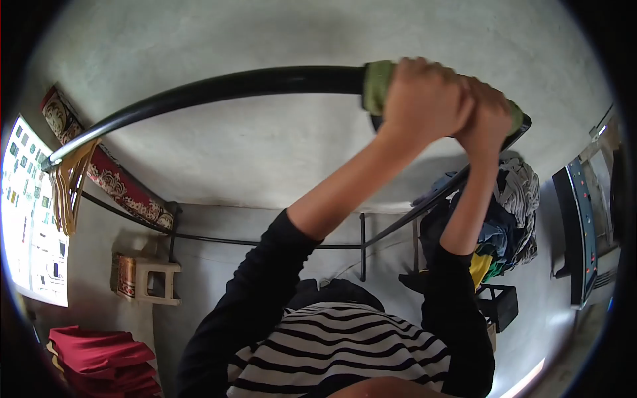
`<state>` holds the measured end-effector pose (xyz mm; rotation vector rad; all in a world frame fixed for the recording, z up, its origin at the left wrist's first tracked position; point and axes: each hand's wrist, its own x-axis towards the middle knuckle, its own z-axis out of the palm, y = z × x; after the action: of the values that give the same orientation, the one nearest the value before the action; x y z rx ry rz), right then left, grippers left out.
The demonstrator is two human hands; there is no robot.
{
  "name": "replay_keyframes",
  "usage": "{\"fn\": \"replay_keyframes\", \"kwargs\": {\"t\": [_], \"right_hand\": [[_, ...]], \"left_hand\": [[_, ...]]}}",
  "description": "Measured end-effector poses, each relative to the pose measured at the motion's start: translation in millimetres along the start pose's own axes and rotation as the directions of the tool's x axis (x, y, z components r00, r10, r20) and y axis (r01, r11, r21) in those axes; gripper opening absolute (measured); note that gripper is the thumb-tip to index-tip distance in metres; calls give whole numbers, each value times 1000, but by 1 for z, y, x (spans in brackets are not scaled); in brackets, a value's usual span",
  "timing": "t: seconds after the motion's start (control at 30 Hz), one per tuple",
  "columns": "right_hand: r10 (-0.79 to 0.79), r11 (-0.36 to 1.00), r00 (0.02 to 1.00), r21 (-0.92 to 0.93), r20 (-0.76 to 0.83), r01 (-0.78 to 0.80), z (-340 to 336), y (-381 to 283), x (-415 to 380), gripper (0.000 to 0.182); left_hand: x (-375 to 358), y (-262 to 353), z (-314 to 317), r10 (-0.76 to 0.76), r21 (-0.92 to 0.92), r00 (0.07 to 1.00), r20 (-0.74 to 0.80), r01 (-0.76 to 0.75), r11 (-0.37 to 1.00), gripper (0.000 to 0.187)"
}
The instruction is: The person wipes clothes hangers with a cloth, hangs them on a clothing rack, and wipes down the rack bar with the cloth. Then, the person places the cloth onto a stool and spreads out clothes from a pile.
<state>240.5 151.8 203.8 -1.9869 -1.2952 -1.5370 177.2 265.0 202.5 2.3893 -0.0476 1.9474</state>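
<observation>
A thick black curved bar (219,87) arcs across the top of the view. A green cloth (377,86) is wrapped around it near its right end. My left hand (424,99) is closed over the cloth on the bar. Pressed against it on the right, my right hand (492,119) grips the same cloth, and a bit of green shows past it. Both arms, in black sleeves, reach up from my striped shirt (338,351).
A patterned fringed mat (126,189) hangs at the left beside a printed sheet (30,219). A white plastic stool (158,282) and folded red cloths (99,361) lie lower left. A thin black rail frame (362,245) and a pile of clothes (514,212) are right.
</observation>
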Motion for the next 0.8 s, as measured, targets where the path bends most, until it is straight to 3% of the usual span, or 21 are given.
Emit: {"fn": "replay_keyframes", "kwargs": {"t": [0.07, 0.17, 0.23, 0.3, 0.33, 0.4, 0.43, 0.5, 0.53, 0.63, 0.73, 0.8], "right_hand": [[86, 994, 992, -72, 96, -79, -9, 24, -12, 35], [110, 988, 991, -120, 73, -101, -9, 27, -19, 41], [160, 979, 985, -135, 60, -151, -8, 17, -15, 40], [203, 975, 976, -108, 72, -195, -7, -8, -4, 27], [226, 973, 971, -62, 83, -221, -3, -21, 1, 23], [182, 983, 983, -14, -5, -182, 10, -55, 14, 19], [175, 985, 985, 1, -15, -175, 14, -75, 21, 19], [140, 990, 988, 8, -61, -140, 26, -115, 39, 8], [129, 992, 989, 18, -75, -128, 30, -135, 47, 12], [102, 995, 992, 14, -73, -101, 45, -187, 66, 9], [56, 991, 985, 128, -161, -36, 61, -238, 85, 10], [26, 985, 976, 175, -214, 12, 76, -274, 99, 12]], "left_hand": [[3, 24, 22, 11, -25, 1000, 1, -11, 1000, 26], [1, 31, 27, 0, 5, 1000, -7, 0, 1000, 27], [-3, 29, 28, 9, 26, 1000, 26, -10, 1000, 26], [-7, 22, 18, 5, 100, 997, 75, -13, 995, 26], [-8, 9, 8, -11, 141, 998, 69, 1, 990, 26], [-14, -20, -20, -42, 33, 999, 3, 42, 999, 25], [-17, -40, -33, -6, 69, 992, -129, 15, 998, 22], [-23, -75, -63, 2, 104, 988, -156, 15, 994, 20], [-26, -93, -77, 22, 120, 983, -181, 0, 993, 19], [-34, -137, -121, 23, 223, 994, -111, 2, 975, 7], [-42, -180, -163, -14, 297, 998, -58, 31, 954, 11], [-47, -222, -185, 73, 305, 983, -169, -18, 952, 10]]}}
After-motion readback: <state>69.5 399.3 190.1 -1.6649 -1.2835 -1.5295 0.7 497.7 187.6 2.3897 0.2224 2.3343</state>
